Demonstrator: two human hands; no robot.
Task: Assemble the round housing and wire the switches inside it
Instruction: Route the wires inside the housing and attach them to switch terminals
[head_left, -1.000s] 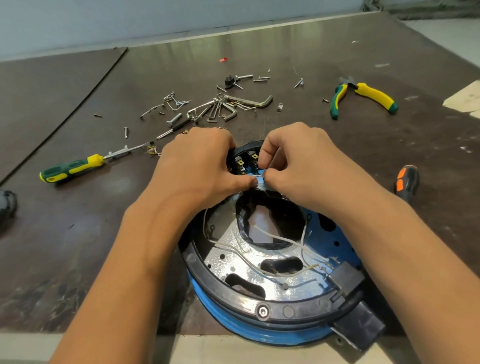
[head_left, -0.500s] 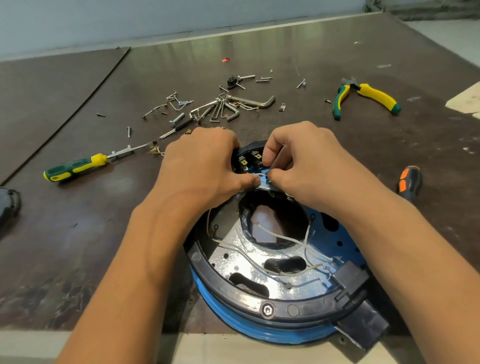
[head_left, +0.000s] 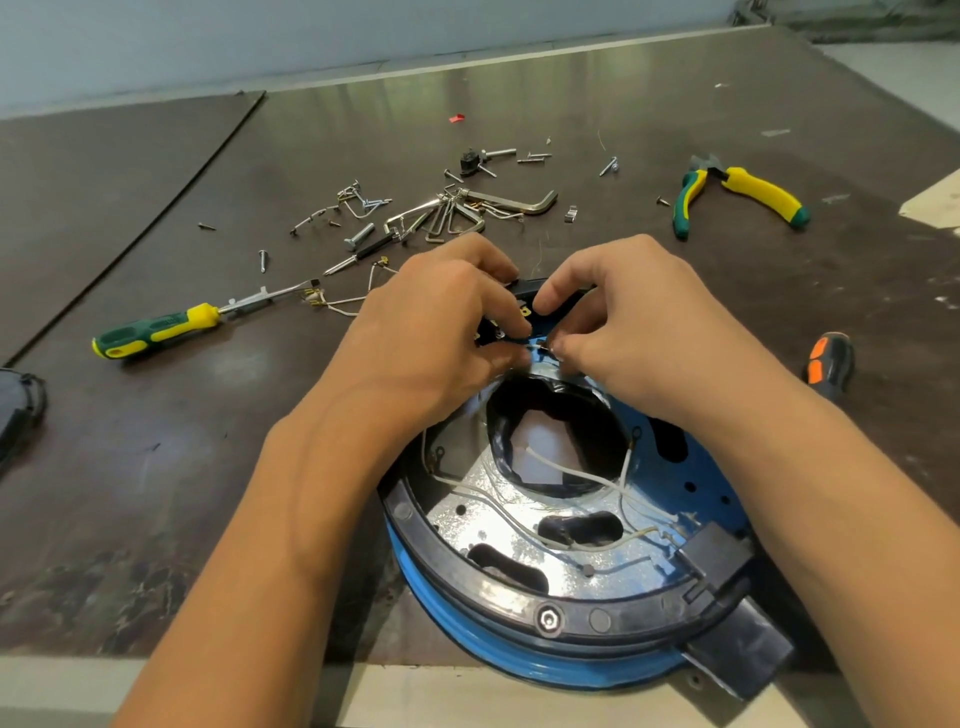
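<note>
On the dark table (head_left: 363, 130), our left hand (head_left: 441, 322) and right hand (head_left: 639, 317) pinch one white wire (head_left: 535, 343). Behind is a pale wall (head_left: 260, 41).

The round housing (head_left: 566, 621) is set at the near edge of the table (head_left: 156, 467). The left hand (head_left: 431, 332) and right hand (head_left: 639, 322) are met over its far rim, a wire end (head_left: 535, 344) seemingly pinched between them. A screwdriver (head_left: 156, 330) is laid to the left, hex keys (head_left: 519, 203) behind, pliers (head_left: 753, 193) far right.
</note>
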